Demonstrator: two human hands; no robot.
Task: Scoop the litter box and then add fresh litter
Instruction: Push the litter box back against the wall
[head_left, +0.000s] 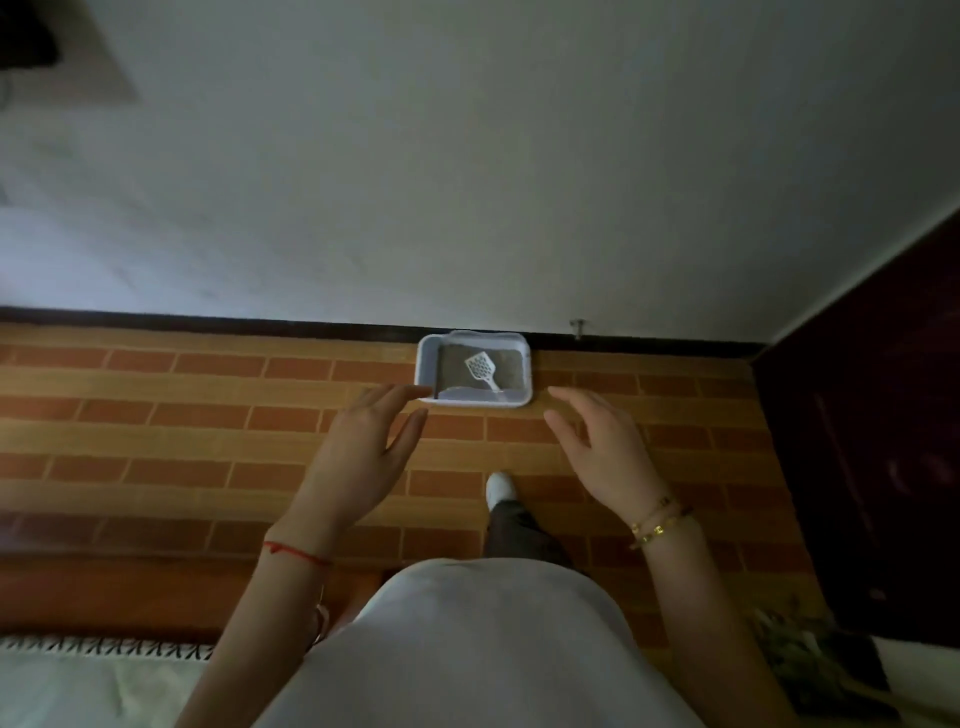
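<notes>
A white rectangular litter box (427, 358) sits on the brick-patterned floor against the wall, far below me. Grey litter (454, 370) fills it, and a white slotted scoop (481, 368) lies on the litter with its handle pointing to the lower right. My left hand (363, 447) is held out with straight fingers, its fingertips in line with the box's near left corner in the image. My right hand (602, 447) is spread open to the right of the box. Both hands hold nothing and are high above the floor.
A plain white wall (467, 182) rises behind the box above a dark skirting board (260, 325). A dark cabinet or door (872, 441) stands at the right. A white fringed rug (93, 675) lies at the lower left. My white shoe (500, 487) steps forward on the floor.
</notes>
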